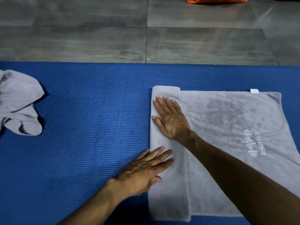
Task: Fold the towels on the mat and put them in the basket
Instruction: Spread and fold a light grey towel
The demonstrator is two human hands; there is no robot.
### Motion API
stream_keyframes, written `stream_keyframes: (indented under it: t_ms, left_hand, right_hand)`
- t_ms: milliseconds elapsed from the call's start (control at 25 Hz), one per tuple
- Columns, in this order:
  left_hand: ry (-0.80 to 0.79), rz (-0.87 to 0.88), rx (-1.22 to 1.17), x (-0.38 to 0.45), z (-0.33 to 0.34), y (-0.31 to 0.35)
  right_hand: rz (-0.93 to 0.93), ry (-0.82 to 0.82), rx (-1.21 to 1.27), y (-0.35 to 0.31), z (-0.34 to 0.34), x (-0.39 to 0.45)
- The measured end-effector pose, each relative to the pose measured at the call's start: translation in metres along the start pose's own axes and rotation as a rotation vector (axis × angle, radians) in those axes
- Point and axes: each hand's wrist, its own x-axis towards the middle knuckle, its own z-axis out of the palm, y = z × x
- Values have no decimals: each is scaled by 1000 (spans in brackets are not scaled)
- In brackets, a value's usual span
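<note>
A grey towel point(227, 127) with white lettering lies spread on the blue mat point(90, 111), at the right. Its left edge is folded over into a narrow strip point(167, 192). My right hand point(170, 119) presses flat on the upper part of that strip, fingers straight. My left hand point(146, 169) lies flat on the strip's lower part, with its fingers across the fold's left edge. A second grey towel point(19, 103) lies crumpled at the mat's left edge. No basket is in view.
Grey tiled floor point(113, 30) runs beyond the mat's far edge. An orange object point(215, 0) sits at the top edge of the view. A small white tag point(254, 91) sticks out of the spread towel's far edge.
</note>
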Motion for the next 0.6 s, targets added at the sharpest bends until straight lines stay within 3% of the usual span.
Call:
stream_keyframes:
  t_ms: [200, 520, 600]
  left_hand:
    - [-46, 4, 5, 3, -4, -3]
    - [118, 37, 92, 3, 17, -15]
    - [200, 43, 10, 1, 15, -17]
  right_hand:
    - [91, -16, -20, 24, 4, 47]
    - [141, -30, -48, 25, 4, 57]
    - [131, -23, -30, 26, 1, 58]
